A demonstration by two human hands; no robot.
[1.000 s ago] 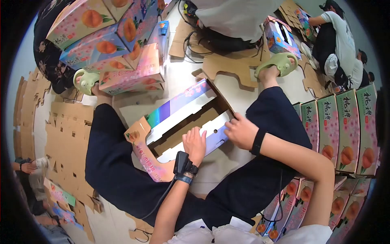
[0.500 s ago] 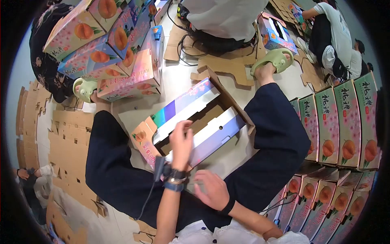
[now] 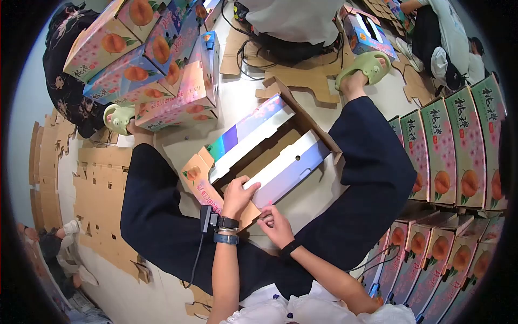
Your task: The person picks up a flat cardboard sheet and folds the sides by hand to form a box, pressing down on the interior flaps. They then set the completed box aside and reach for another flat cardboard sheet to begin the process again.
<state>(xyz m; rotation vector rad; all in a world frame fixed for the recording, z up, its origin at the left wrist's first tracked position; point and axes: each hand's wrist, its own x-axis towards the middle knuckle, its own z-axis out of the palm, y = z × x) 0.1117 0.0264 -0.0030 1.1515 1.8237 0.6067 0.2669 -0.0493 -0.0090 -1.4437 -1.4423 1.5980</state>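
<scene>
An open cardboard gift box (image 3: 286, 175) with peach pictures and a blue-purple print lies on the floor between the legs, its brown inside showing. My left hand (image 3: 237, 198) is at the box's near end, fingers over the inner edge and thumb toward the white-edged side flap. It looks closed on the end wall. A band and a small black device with a cable are on that wrist. At the near right corner, my right hand (image 3: 277, 227) has curled fingers pinching the edge of the box. The fingertips are partly hidden.
Peach boxes (image 3: 121, 70) are stacked at upper left. Rows of upright boxes (image 3: 448, 146) stand at right. Flat cardboard sheets (image 3: 100, 200) lie at left. A seated person (image 3: 294, 21) is ahead, with black cables (image 3: 243, 59) nearby; other people sit at upper right.
My left hand has come down from above the opening onto the box's near end. My right hand has moved up and forward to the near corner, its fingers now curled there.
</scene>
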